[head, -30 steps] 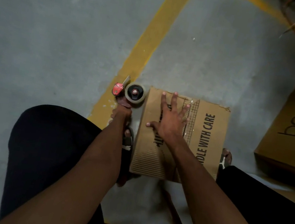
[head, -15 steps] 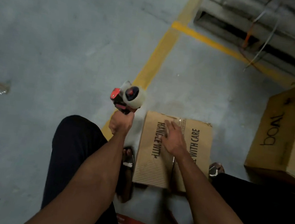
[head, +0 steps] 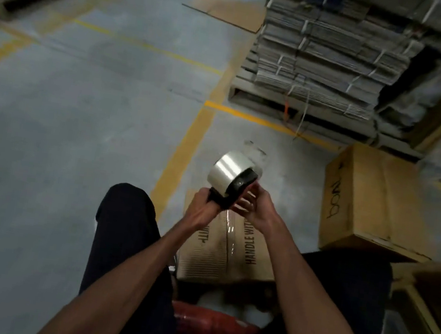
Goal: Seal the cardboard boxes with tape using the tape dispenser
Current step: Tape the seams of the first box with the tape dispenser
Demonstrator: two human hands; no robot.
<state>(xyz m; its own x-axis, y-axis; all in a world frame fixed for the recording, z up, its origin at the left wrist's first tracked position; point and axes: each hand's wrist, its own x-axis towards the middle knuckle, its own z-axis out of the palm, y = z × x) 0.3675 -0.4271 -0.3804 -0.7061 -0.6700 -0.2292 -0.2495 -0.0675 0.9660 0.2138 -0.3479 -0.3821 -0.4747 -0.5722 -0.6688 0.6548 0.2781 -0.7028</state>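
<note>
While both hands (head: 236, 207) hide its handle, tape dispenser (head: 233, 178) blurs.

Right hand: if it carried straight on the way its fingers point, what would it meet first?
The right hand points left, toward the tape dispenser held in the left hand. Its fingers look already against the dispenser body; depth is uncertain.

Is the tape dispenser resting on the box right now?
No, the left hand and right hand hold the tape dispenser in the air above the box.

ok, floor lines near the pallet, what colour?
Yellow floor lines on grey concrete, clearest in the head view.
</note>
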